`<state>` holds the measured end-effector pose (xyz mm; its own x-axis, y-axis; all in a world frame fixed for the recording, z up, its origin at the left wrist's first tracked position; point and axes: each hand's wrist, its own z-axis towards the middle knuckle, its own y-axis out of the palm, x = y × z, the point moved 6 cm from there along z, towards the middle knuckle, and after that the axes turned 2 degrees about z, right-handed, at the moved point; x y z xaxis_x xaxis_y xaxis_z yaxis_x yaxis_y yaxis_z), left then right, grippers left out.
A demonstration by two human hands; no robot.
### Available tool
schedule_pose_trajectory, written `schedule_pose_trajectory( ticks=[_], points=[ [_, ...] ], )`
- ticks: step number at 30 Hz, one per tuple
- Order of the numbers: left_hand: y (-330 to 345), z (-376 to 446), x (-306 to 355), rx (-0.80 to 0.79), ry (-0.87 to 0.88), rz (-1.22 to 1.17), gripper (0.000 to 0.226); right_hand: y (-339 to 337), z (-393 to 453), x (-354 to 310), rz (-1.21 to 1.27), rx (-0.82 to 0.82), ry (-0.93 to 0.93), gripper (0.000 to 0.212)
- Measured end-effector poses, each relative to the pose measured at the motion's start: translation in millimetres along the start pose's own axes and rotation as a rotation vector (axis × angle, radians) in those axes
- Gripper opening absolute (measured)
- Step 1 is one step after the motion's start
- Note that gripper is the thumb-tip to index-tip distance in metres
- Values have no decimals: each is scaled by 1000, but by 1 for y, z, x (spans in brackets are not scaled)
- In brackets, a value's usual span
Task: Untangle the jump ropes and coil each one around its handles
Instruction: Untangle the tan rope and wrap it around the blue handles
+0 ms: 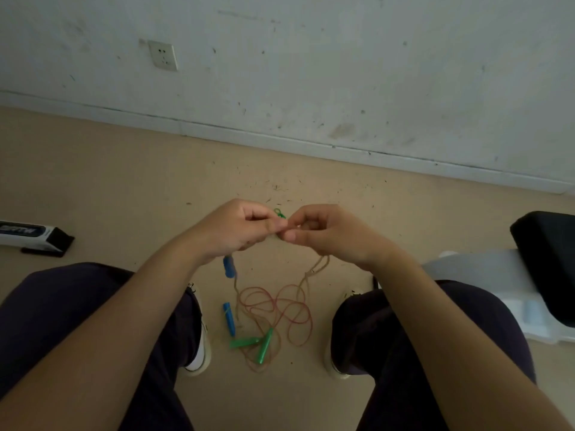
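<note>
Tan rope (317, 269) hidden between hands

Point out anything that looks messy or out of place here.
The jump ropes lie in a tangled heap on the floor between the feet, red and tan loops crossing, two green handles askew. Dark specks litter the floor near the wall, which is scuffed.

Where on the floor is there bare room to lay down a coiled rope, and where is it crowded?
Bare tan floor runs along the white wall's baseboard, and a bare strip lies nearest the camera between the dark-trousered legs. Crowded: between the white shoes, where the red and tan rope tangle, two green plastic handles and a blue plastic handle lie.
</note>
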<state>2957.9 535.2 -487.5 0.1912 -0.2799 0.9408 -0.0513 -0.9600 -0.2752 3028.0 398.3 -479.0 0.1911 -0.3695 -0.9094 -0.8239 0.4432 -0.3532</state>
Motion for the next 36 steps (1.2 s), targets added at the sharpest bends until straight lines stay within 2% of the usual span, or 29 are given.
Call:
schedule_pose_trajectory(
  ticks=[6, 8, 10, 14, 20, 27, 34, 36],
  points=[
    [-32, -4, -7, 96, -20, 39, 26, -38, -4, 7, 102, 253, -7, 16],
    [-36, -3, -9, 119, -15, 19, 27, -38, -5, 8, 135, 259, -8, 18],
    [-29, -2, -8, 114, -9, 44, 21, -28, -3, 6, 112, 196, -25, 18],
    [-10, -1, -6, 24, 2, 84, 20, -3, 1, 4, 42, 81, -15, 14],
    [-22, -2, -15, -1, -50, 55, 19, -39, -4, 6, 147, 331, -36, 15],
    [-6, -4, -10, -72, -52, 59, 19, -12, 0, 4, 107, 143, -57, 5],
    [-4, -3, -11, -96, -56, 10, 19, -11, 3, 6, 105, 149, -53, 2],
    [-3, -3, -11, -99, -51, -14, 20, -9, 2, 3, 112, 128, -94, 16]
  ],
)
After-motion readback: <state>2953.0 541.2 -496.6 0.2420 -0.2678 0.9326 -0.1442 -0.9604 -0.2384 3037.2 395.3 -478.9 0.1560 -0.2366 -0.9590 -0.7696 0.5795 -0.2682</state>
